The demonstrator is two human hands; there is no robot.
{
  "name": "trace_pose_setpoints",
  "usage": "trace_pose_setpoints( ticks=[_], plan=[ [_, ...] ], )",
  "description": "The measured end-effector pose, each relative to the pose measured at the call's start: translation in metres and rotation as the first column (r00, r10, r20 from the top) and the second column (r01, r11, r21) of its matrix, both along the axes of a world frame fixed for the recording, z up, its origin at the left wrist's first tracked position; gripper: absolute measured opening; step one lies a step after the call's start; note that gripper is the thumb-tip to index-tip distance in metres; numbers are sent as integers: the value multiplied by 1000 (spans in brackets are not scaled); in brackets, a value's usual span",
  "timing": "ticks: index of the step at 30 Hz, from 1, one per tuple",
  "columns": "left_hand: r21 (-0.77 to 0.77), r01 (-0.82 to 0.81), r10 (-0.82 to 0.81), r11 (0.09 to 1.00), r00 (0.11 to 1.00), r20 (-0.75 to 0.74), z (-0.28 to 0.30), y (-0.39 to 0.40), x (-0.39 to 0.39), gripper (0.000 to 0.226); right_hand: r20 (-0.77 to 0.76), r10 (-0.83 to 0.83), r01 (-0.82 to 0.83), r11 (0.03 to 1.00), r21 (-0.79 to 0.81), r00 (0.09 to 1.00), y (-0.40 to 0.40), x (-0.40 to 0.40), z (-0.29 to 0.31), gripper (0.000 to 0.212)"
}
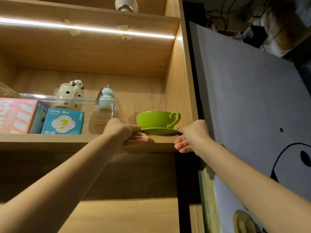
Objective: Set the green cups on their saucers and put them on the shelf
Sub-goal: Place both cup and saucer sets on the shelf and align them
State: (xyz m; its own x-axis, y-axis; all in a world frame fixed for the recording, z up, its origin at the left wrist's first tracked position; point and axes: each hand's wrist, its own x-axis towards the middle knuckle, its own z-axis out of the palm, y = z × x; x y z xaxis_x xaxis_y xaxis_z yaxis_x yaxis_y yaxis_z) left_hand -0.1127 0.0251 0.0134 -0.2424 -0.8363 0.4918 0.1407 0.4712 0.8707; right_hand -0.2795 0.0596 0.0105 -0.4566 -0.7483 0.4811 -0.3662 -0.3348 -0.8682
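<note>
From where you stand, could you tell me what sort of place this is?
Probably a home or studio display cabinet: wooden shelf lit by an LED strip, holding a Blind Box carton and panda figurine beside the green cup.

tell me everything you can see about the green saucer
The green saucer is a glossy, ceramic-looking round dish, seen nearly edge-on from below. It lies level at the front edge of the wooden shelf, near the right wall. An upright green cup sits on it, handle to the right. The left hand pinches its left rim, thumb on top; the right hand holds its right rim. Its underside is in shadow, so whether it rests fully on the shelf is unclear.
</note>
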Motion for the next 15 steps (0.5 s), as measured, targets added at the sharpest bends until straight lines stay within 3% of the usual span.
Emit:
trace_pose_setpoints(
  ticks=[7, 15],
  plan=[
    [-39, -75, 78, 996, 993, 87, 1, 1, -3, 35, -114, -85, 88, 996, 24, 990, -8, 1, 3, 41],
    [-56, -79, 83, 995, 994, 74, -8, 11, 2, 36, -118, 41, -36, 999, 40, 992, 20, 3, -5, 39]
  ],
)
